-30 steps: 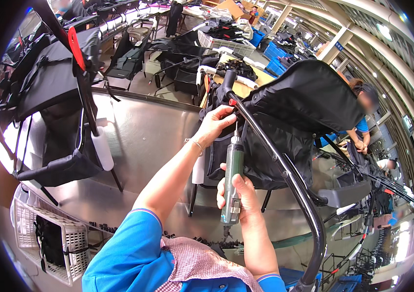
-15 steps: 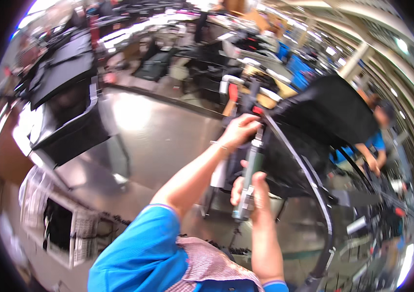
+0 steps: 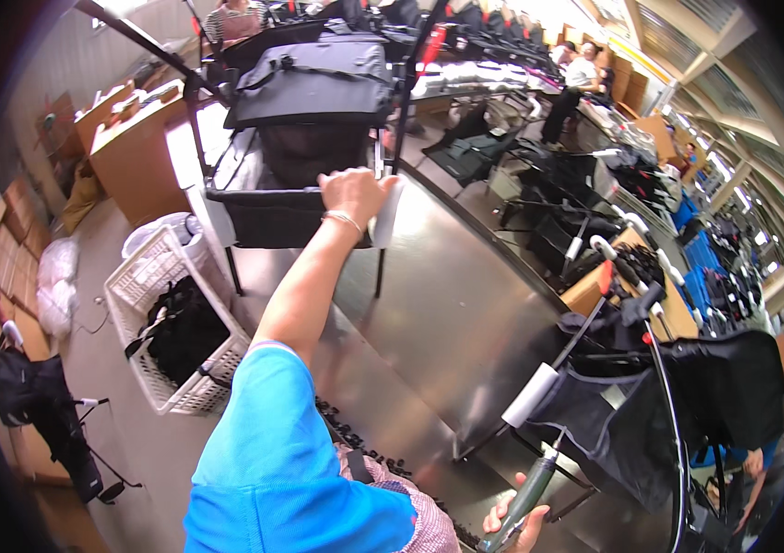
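Observation:
Stretched forward, my left hand (image 3: 355,195) is closed over the front bar of a black fabric seat on a tubular frame (image 3: 281,219). The seat stands upright on the metal tabletop (image 3: 401,313), with white wrapping on its front legs. Low at the right, my right hand (image 3: 513,523) grips a dark green electric screwdriver (image 3: 530,493), its thin bit pointing up and away. Beyond the bit stands a second black fabric frame (image 3: 585,405), with a white sleeve (image 3: 530,394) on one tube.
A white plastic basket (image 3: 166,323) with black fabric inside stands on the floor at left. A folded black frame (image 3: 46,405) leans by cardboard boxes (image 3: 28,240). Small black parts (image 3: 364,441) line the table's near edge. Another person's hand (image 3: 756,461) shows at far right.
My left hand has left the right-hand frame and now holds the left seat's front bar. My right hand has dropped lower with the screwdriver. The view has swung left.

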Action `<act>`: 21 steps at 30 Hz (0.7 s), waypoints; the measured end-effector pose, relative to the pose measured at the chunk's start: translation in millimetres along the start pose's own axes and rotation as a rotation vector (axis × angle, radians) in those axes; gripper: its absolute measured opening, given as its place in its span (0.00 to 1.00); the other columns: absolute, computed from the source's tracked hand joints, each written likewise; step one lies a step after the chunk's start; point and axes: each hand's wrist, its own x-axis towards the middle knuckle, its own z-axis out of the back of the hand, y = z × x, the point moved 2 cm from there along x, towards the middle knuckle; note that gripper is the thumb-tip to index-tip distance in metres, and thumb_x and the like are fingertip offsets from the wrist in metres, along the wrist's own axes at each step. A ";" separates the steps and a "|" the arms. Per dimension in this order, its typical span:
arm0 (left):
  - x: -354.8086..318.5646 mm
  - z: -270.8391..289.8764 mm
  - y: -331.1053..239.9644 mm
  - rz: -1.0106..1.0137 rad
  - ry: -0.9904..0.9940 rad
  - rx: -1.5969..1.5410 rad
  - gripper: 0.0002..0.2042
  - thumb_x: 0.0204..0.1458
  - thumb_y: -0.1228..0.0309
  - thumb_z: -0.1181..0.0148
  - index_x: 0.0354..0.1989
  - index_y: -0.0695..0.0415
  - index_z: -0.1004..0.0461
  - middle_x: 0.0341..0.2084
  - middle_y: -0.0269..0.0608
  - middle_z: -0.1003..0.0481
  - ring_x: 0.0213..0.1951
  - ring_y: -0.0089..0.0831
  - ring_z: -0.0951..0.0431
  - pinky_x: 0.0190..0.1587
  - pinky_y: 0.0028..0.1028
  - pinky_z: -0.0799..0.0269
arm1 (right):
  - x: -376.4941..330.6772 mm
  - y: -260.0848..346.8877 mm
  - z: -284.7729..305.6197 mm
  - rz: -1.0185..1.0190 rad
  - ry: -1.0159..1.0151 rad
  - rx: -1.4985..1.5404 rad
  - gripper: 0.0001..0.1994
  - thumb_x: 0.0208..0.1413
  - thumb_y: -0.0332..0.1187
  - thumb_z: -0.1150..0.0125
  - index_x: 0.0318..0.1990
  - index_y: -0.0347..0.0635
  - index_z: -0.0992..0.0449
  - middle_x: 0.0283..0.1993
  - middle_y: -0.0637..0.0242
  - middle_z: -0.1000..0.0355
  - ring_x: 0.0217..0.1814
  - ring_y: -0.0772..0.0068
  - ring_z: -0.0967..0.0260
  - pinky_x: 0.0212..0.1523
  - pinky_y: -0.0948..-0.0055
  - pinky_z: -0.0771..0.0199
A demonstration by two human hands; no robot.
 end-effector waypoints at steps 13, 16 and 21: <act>9.4 0.8 130.0 -0.791 0.095 -0.286 0.15 0.45 0.55 0.39 0.18 0.52 0.29 0.10 0.43 0.32 0.19 0.44 0.26 0.23 0.39 0.30 | 97.8 -60.7 -7.7 -0.162 0.184 0.203 0.36 0.57 0.62 0.53 0.65 0.48 0.45 0.28 0.63 0.34 0.21 0.67 0.33 0.21 0.67 0.30; 34.9 -1.8 189.3 -0.723 0.098 -0.368 0.12 0.42 0.59 0.34 0.20 0.53 0.25 0.14 0.40 0.30 0.23 0.40 0.26 0.31 0.35 0.32 | 103.4 -69.8 -20.5 -0.205 0.218 0.160 0.35 0.57 0.61 0.52 0.65 0.48 0.45 0.27 0.62 0.34 0.20 0.66 0.33 0.20 0.66 0.30; 93.7 -48.6 254.6 -0.339 -0.084 -0.097 0.07 0.47 0.59 0.42 0.28 0.44 0.21 0.30 0.32 0.22 0.39 0.34 0.23 0.38 0.37 0.28 | 82.8 -73.7 -35.3 -0.206 0.143 0.091 0.38 0.54 0.57 0.43 0.65 0.42 0.45 0.26 0.60 0.34 0.20 0.67 0.32 0.18 0.69 0.29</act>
